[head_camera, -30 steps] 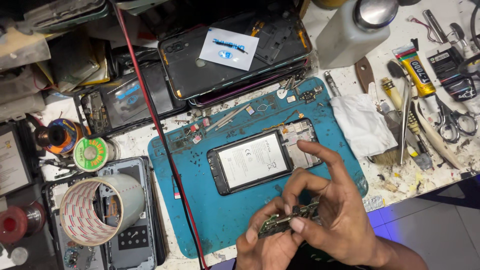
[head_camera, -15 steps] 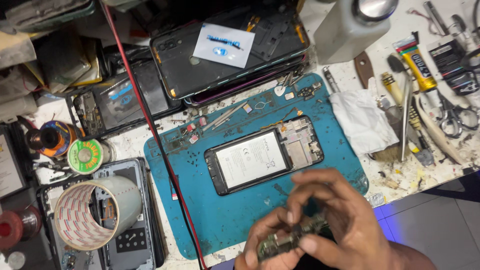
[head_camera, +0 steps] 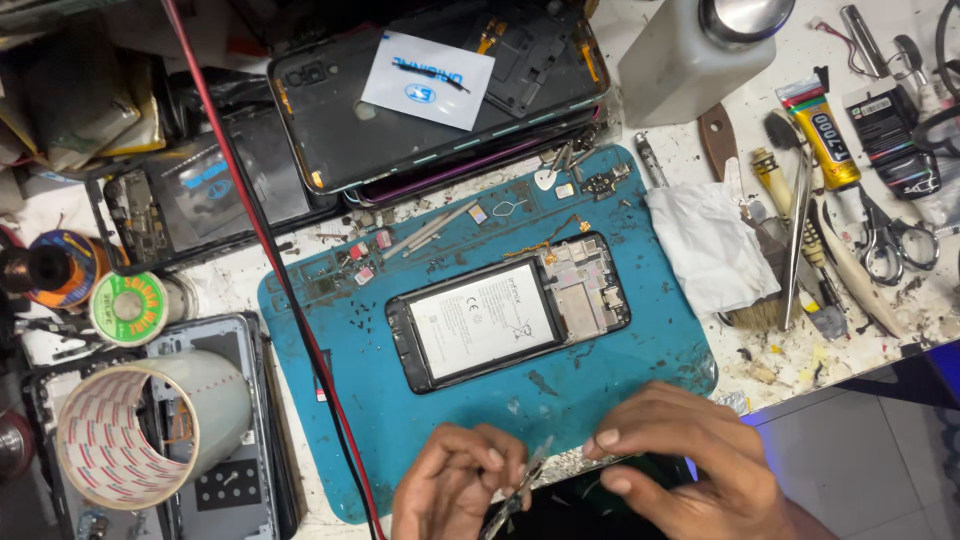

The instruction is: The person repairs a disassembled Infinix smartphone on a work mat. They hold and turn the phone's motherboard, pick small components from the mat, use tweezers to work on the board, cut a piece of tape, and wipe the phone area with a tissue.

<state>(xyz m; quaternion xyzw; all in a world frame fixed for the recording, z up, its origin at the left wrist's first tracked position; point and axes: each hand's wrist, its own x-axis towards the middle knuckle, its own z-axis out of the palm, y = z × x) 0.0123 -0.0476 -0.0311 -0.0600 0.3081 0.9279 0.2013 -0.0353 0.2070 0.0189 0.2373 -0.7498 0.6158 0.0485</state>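
Note:
An opened phone [head_camera: 505, 310] with its back off, white battery showing, lies in the middle of a blue work mat [head_camera: 620, 370]. At the mat's near edge my left hand [head_camera: 455, 485] and my right hand [head_camera: 690, 460] pinch a small thin circuit board [head_camera: 520, 490] between their fingertips, held edge-on and tilted. Both hands sit below the phone, not touching it. Small screws and loose parts [head_camera: 420, 240] lie scattered on the mat's far side.
A red cable [head_camera: 270, 250] crosses the mat's left side. A big tape roll [head_camera: 140, 430] and solder spools [head_camera: 130, 305] sit at left, phone back covers [head_camera: 440, 90] behind. A white cloth [head_camera: 705, 245], glue tube [head_camera: 825, 135], scissors [head_camera: 895, 240], brush and a white bottle [head_camera: 700, 50] lie to the right.
Both hands have slid toward me and lower in view, off the mat's middle to its near edge. The small board has turned from lying flat in my fingers to edge-on.

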